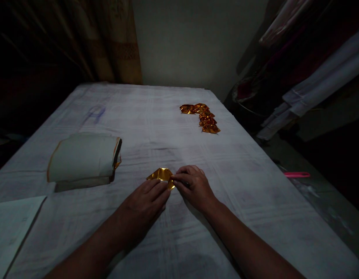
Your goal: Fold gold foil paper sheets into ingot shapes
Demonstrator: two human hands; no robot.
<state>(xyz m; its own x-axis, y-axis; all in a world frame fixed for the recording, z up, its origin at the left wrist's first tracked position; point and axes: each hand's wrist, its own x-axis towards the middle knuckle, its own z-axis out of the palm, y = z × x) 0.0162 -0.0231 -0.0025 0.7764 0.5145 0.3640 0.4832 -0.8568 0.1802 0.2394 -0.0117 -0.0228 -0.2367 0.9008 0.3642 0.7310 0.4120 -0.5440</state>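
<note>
Gold foil, shiny and creased, makes up the small folded piece (163,174) between the two hands, lying near the middle of the tabletop's near edge. The right hand (195,186) pinches the right end of it between thumb and fingertips. The left hand (153,195) lies with its fingers over the near side of the piece; its thumb is hidden, so I cannot tell whether it grips or only presses. The left end of the foil pokes out past those fingers in a point.

Beyond the hands, toward the right edge of the tabletop (240,174) and its far right corner, a bent row of foil shapes (206,118) lies overlapping. They look finished, while the piece in hand seems only partly shaped, with its right end being worked.

Near the left edge rests a pale stack (83,159) with orange edging, and a scrap of gold (117,164) shows at its right end. If that stack is the supply, which I only presume, a good deal remains. At the near left corner lies a white sheet (13,221). Past the right edge, a pink handle (297,174) shows low down.
</note>
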